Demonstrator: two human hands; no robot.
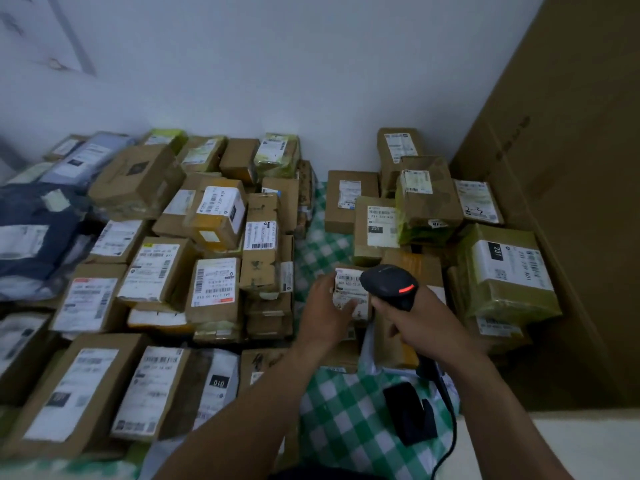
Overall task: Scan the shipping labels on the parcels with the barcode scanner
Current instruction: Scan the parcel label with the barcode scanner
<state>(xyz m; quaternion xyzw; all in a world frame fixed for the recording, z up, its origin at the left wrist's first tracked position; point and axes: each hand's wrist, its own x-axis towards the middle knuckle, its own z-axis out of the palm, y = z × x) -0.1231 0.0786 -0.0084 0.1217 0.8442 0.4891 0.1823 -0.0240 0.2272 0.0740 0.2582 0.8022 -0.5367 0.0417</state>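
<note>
Parcel (358, 311) sits lower centre of frame, held by left hand (322, 317) — right hand (415, 323) grips barcode scanner (388, 282) just right, overlapping its label (347, 284).

Black scanner (388, 282), red light (406, 289), in right hand (415, 323); brown parcel (356, 308), white label (346, 277), at left hand (322, 310); green-white checked cloth (346, 407) beneath
</note>
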